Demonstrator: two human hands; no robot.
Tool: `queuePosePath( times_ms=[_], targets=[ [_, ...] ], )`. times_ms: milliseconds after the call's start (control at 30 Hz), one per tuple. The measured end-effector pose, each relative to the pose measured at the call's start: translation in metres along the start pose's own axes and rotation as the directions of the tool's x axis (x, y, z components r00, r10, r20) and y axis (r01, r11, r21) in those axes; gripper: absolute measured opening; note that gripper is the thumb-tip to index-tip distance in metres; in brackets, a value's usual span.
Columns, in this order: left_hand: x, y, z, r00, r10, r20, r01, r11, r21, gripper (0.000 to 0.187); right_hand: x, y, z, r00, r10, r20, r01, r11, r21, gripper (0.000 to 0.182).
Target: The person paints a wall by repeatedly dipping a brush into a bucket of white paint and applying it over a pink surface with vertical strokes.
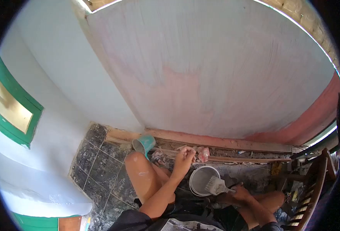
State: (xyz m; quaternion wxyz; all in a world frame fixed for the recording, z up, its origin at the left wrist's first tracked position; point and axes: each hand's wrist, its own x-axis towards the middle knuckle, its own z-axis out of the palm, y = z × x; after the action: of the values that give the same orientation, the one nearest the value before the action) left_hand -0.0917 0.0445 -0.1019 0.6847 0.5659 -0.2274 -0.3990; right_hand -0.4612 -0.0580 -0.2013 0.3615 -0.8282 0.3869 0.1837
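Note:
My right hand point(240, 192) grips the handle of a wide, paint-caked brush point(217, 186). The bristles reach over the right side of a white bucket point(203, 173) standing between my legs. Raised in front of my left knee, my left hand point(184, 155) has its fingers curled together; whatever they may hold is too small to make out. Just beyond that hand lies a clear plastic packet with red marks point(203, 154). Ahead is a wall point(223, 84) with whitish brush strokes over pink, the pink showing most in the lower middle and at the right.
A teal plastic dipper point(148, 142) lies tipped near the wall corner by my left knee. Long wooden strips point(250, 159) and rubble run along the wall's base. A wooden slatted chair point(312, 188) stands close on my right. Dark tiles point(112, 175) spattered white cover the floor at left.

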Motion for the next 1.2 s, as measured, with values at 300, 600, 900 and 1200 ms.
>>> queuePosePath(
  times_ms=[300,600,900,1200],
  targets=[
    [-0.043,-0.014,0.004,0.883,-0.314,0.349,0.090,0.842,0.531,0.040,-0.016,-0.061,-0.008,0.982,-0.055,-0.180,0.151,0.802,0.579,0.029],
    [-0.056,0.025,0.014,0.963,-0.264,0.063,0.266,0.964,-0.028,0.044,-0.011,-0.280,-0.021,0.892,-0.086,-0.445,0.429,0.478,0.767,0.031],
    [0.058,0.273,-0.126,0.992,-0.055,-0.116,0.028,0.975,-0.222,0.043,-0.001,-0.224,-0.059,0.915,-0.125,-0.385,0.382,0.580,0.719,0.033],
    [0.140,0.361,-0.177,0.925,0.333,-0.184,-0.305,0.938,0.162,0.046,0.016,-0.177,-0.022,0.975,-0.042,-0.218,0.206,0.526,0.825,0.034]
  ],
)
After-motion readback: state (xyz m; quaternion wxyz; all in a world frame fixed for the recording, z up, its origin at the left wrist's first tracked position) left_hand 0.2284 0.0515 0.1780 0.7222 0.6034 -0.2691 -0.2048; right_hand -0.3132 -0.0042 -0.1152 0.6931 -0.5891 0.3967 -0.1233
